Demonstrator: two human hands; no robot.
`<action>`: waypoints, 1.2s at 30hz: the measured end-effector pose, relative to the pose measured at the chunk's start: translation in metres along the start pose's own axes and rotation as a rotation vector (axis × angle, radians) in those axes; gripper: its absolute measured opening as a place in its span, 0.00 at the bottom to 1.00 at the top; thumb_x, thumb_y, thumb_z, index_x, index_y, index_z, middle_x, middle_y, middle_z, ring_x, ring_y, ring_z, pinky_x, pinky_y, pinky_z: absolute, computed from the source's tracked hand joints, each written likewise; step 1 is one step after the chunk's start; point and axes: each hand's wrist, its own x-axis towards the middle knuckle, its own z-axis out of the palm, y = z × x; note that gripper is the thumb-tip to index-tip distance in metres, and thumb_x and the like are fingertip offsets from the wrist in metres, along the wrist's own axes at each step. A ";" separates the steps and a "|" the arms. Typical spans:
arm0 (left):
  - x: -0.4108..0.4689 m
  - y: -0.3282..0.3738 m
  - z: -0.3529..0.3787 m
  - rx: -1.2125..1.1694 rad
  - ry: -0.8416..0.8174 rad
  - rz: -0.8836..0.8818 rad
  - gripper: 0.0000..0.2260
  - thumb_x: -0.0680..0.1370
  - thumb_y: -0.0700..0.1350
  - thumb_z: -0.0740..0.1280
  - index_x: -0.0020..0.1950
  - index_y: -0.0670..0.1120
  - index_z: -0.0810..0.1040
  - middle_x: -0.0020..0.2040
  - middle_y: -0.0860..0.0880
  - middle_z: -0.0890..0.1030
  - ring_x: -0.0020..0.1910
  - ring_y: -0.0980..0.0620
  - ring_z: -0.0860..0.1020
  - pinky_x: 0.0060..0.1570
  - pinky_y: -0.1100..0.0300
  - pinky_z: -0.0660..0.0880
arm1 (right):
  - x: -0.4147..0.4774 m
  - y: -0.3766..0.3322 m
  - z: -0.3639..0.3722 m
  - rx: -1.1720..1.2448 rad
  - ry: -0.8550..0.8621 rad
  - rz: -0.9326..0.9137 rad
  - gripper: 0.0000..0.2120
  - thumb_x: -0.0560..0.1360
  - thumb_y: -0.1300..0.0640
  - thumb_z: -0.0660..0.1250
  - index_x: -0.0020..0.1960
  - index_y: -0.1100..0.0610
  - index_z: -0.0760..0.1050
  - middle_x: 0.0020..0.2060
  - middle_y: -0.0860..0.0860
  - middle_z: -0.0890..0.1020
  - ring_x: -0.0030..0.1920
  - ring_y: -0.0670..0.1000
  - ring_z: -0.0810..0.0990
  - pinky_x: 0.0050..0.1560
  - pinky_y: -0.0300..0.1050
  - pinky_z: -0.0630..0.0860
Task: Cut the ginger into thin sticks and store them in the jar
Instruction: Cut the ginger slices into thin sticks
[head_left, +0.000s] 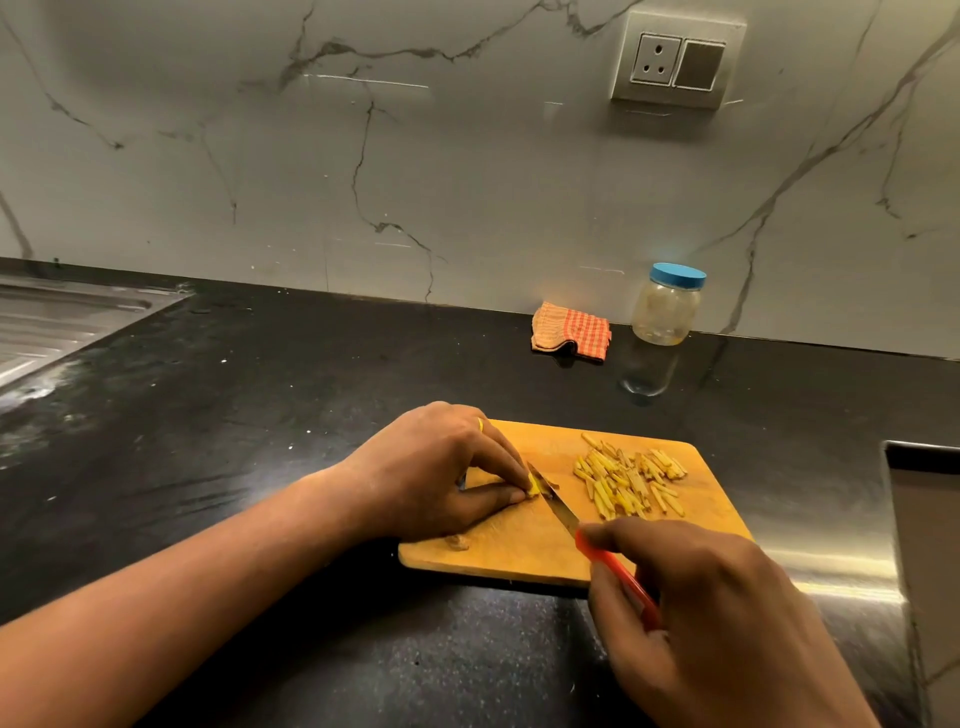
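Note:
A wooden cutting board lies on the black counter. My left hand pinches a small yellow piece of ginger against the board with thumb and fingers. My right hand grips a knife by its red handle, and the blade rests on the ginger beside my left fingertips. A heap of several thin ginger sticks lies on the board's right part. A clear jar with a blue lid on stands upright by the back wall, apart from both hands.
A folded orange checked cloth lies left of the jar. A steel sink drainer is at the far left. A steel-edged recess is at the right. A scrap of ginger sits near the board's front left. A wall socket is above.

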 end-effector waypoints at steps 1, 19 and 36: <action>0.000 0.000 0.000 0.000 -0.003 -0.001 0.08 0.77 0.51 0.71 0.55 0.55 0.85 0.53 0.60 0.84 0.52 0.60 0.80 0.53 0.58 0.79 | 0.001 0.000 -0.001 -0.009 0.010 -0.005 0.12 0.61 0.49 0.70 0.44 0.44 0.83 0.25 0.41 0.77 0.22 0.42 0.72 0.23 0.24 0.59; -0.001 0.001 -0.002 0.008 -0.037 -0.072 0.08 0.77 0.53 0.71 0.55 0.58 0.85 0.54 0.63 0.83 0.54 0.61 0.78 0.53 0.59 0.78 | 0.004 -0.006 0.009 -0.048 -0.056 -0.028 0.19 0.78 0.45 0.60 0.68 0.41 0.68 0.53 0.44 0.79 0.49 0.44 0.78 0.48 0.36 0.77; 0.000 0.003 0.004 -0.045 0.037 -0.090 0.07 0.76 0.52 0.72 0.53 0.55 0.86 0.51 0.59 0.85 0.50 0.60 0.80 0.52 0.58 0.79 | -0.002 -0.001 0.002 0.099 -0.047 -0.042 0.13 0.64 0.49 0.68 0.48 0.45 0.83 0.28 0.30 0.63 0.24 0.35 0.66 0.24 0.23 0.57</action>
